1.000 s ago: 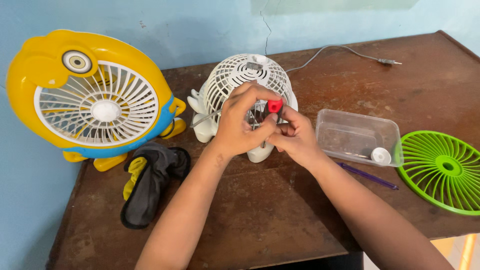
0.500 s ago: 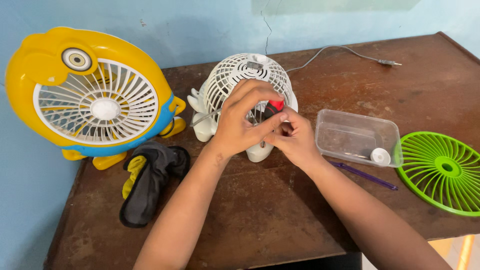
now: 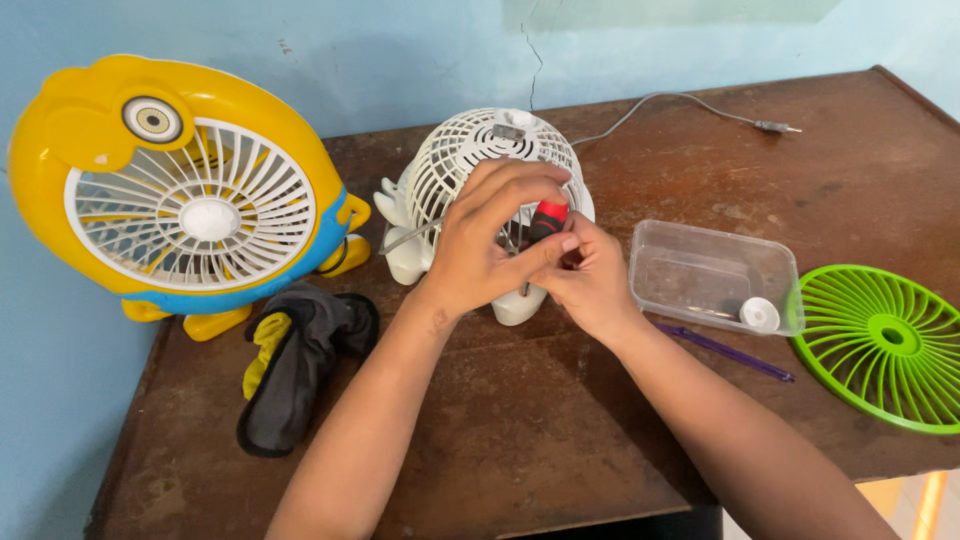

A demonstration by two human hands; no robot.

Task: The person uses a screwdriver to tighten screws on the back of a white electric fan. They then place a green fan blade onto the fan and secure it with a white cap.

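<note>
both hands work a screw on the white fan (image 3: 470,150): left hand (image 3: 485,250) clasps its grille, right hand (image 3: 590,275) pinches the red-handled screwdriver (image 3: 545,218); it likely needs steady turning.

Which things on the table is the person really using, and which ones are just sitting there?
In use:
- small white plastic fan with a cage grille, held by the left hand
- red-handled screwdriver, gripped by the right hand

Just lying about:
- yellow cartoon-shaped fan
- grey and yellow gloves
- clear plastic tub
- round green fan grille
- purple pen
- grey cable
</note>
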